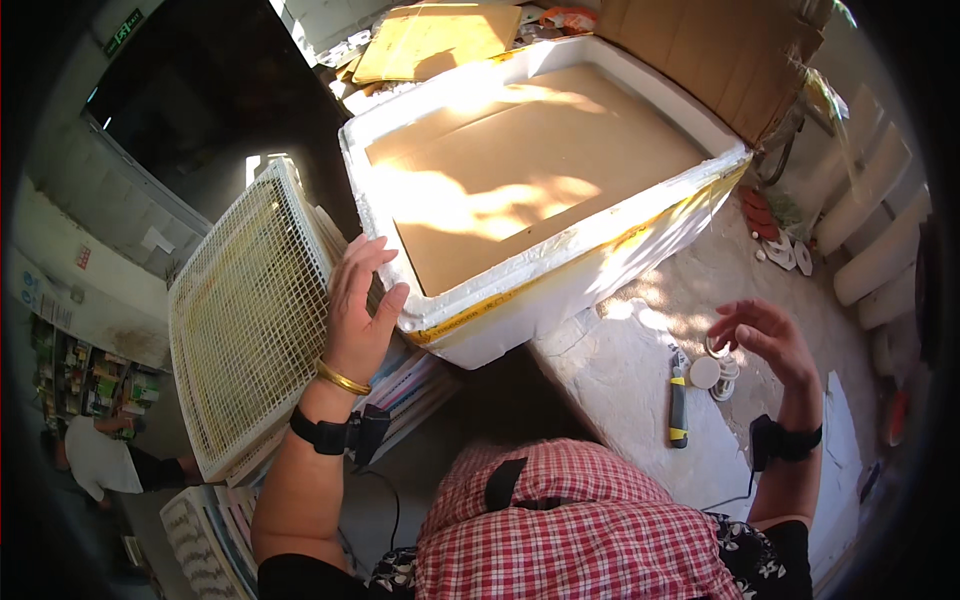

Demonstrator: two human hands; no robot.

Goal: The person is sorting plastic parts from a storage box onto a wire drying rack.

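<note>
My left hand (358,308) is at the near left corner of a white foam box (570,290), fingers and thumb apart. Its fingertips reach to the box rim; whether they press on it I cannot tell. A flat brown cardboard sheet (520,150) lies inside the box, and yellow tape runs round its outer wall. To the right, my right hand (765,340) hangs with loosely bent fingers over several small cream discs and rings (706,373). One ring shows right at its fingertips; contact is unclear. A yellow and grey utility knife (679,408) lies beside the discs on a pale covered surface.
White mesh trays (250,310) stand stacked left of the box. Behind it lean a large cardboard flap (710,60) and a flattened carton (435,42). Red pieces (758,213) lie at far right near white rolls (880,220). Another person (105,455) is at far left.
</note>
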